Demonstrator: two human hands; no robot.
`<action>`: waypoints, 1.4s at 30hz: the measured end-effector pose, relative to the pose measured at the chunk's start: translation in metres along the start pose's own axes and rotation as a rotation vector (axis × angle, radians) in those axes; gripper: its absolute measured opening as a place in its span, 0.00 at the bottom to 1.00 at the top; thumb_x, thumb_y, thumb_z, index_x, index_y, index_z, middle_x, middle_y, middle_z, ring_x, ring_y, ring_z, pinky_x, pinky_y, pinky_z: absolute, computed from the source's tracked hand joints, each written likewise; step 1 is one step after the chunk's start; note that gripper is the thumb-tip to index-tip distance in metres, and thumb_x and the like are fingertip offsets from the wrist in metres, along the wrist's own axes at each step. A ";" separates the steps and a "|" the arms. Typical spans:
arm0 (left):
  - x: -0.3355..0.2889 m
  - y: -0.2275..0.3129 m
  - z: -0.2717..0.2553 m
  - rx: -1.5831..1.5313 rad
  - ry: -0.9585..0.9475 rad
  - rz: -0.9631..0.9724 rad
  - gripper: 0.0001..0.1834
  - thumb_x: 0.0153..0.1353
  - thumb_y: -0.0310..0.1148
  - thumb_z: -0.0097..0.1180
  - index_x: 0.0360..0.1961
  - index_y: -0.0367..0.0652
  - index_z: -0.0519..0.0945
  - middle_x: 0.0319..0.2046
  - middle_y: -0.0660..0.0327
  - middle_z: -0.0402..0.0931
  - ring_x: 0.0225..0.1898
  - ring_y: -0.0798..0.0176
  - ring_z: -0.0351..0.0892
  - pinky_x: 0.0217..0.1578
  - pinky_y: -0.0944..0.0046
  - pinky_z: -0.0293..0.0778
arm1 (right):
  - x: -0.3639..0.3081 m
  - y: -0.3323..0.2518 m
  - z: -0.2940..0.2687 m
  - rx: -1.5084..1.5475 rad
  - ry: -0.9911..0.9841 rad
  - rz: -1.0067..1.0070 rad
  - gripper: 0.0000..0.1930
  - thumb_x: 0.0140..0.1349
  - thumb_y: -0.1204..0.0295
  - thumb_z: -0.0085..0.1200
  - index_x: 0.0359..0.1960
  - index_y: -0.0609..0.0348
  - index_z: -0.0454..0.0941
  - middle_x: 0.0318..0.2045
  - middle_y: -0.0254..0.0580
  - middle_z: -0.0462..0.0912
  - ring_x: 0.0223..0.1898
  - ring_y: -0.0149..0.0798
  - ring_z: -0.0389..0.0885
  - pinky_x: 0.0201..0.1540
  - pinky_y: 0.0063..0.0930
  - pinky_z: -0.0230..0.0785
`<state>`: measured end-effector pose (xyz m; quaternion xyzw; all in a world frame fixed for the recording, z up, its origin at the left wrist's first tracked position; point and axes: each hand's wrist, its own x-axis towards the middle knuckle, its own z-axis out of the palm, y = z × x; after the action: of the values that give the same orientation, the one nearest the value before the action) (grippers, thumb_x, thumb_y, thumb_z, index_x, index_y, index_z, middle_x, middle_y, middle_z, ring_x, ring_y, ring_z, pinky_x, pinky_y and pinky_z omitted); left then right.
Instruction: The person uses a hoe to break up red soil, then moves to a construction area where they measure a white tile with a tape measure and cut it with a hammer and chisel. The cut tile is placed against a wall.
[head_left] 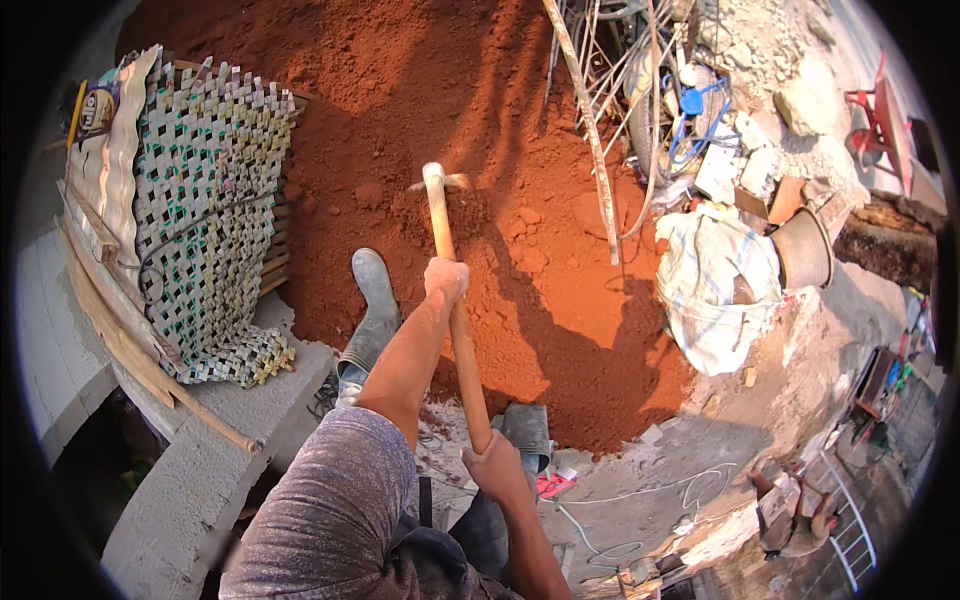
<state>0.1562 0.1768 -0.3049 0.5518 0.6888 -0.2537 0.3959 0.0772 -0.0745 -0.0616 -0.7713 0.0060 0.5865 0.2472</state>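
Note:
With both hands I grip the pale wooden handle of a pickaxe (463, 350). My left hand (447, 278) is closed around it partway up, below the metal head. Lower down, near my body, my right hand (492, 468) is wrapped round the handle. The two-sided head (455, 182) rests at loose red soil (400, 120); soil clings around it, and whether its lower parts are buried I cannot tell. One grey rubber boot (374, 295) stands on the soil left of the handle. The other boot (527, 432) shows beside my right hand.
A woven strip mat (205, 200) leans over planks at left, beside a concrete ledge (190, 500). Metal rods (598, 150), rubble and a white sack (715, 280) lie at right. A red wheelbarrow (885, 130) stands farther right. Another person (795, 515) is at lower right, near a ladder (850, 530).

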 end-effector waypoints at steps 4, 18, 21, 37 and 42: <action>-0.009 -0.150 0.062 -0.071 -0.074 -0.156 0.14 0.63 0.32 0.59 0.42 0.30 0.80 0.29 0.51 0.84 0.26 0.57 0.85 0.26 0.58 0.82 | -0.062 0.083 -0.022 -0.225 -0.133 -0.012 0.24 0.53 0.63 0.64 0.47 0.66 0.76 0.37 0.64 0.84 0.44 0.63 0.84 0.47 0.49 0.75; -0.426 -0.208 0.298 -0.833 -0.517 -0.488 0.12 0.55 0.31 0.66 0.30 0.38 0.73 0.18 0.59 0.74 0.18 0.59 0.77 0.21 0.57 0.77 | -0.363 0.357 -0.219 -0.694 -0.034 0.345 0.18 0.66 0.59 0.52 0.51 0.57 0.73 0.38 0.64 0.83 0.41 0.54 0.86 0.40 0.55 0.74; -0.433 -0.230 0.347 -0.544 -0.833 -0.522 0.13 0.55 0.33 0.66 0.25 0.37 0.76 0.19 0.57 0.76 0.20 0.60 0.79 0.22 0.60 0.76 | -0.420 0.391 -0.222 -0.696 0.152 0.244 0.16 0.66 0.59 0.52 0.48 0.57 0.75 0.28 0.59 0.83 0.30 0.61 0.84 0.32 0.57 0.73; -0.005 0.040 -0.121 -0.417 -0.076 0.294 0.34 0.57 0.33 0.68 0.60 0.40 0.63 0.26 0.61 0.75 0.23 0.65 0.75 0.29 0.61 0.77 | 0.081 -0.051 0.058 0.918 -0.495 0.016 0.05 0.66 0.76 0.55 0.38 0.55 0.71 0.19 0.33 0.69 0.21 0.32 0.73 0.29 0.38 0.73; 0.089 0.142 -0.181 0.249 0.130 0.377 0.35 0.62 0.35 0.55 0.66 0.38 0.54 0.45 0.38 0.80 0.50 0.39 0.82 0.48 0.44 0.78 | 0.196 -0.186 0.104 1.549 -0.731 -0.114 0.05 0.66 0.74 0.55 0.36 0.56 0.70 0.19 0.31 0.68 0.19 0.32 0.70 0.27 0.36 0.71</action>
<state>0.2377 0.4059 -0.2653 0.7305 0.5609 -0.2220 0.3200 0.0999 0.1836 -0.1894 -0.1467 0.2862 0.6154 0.7196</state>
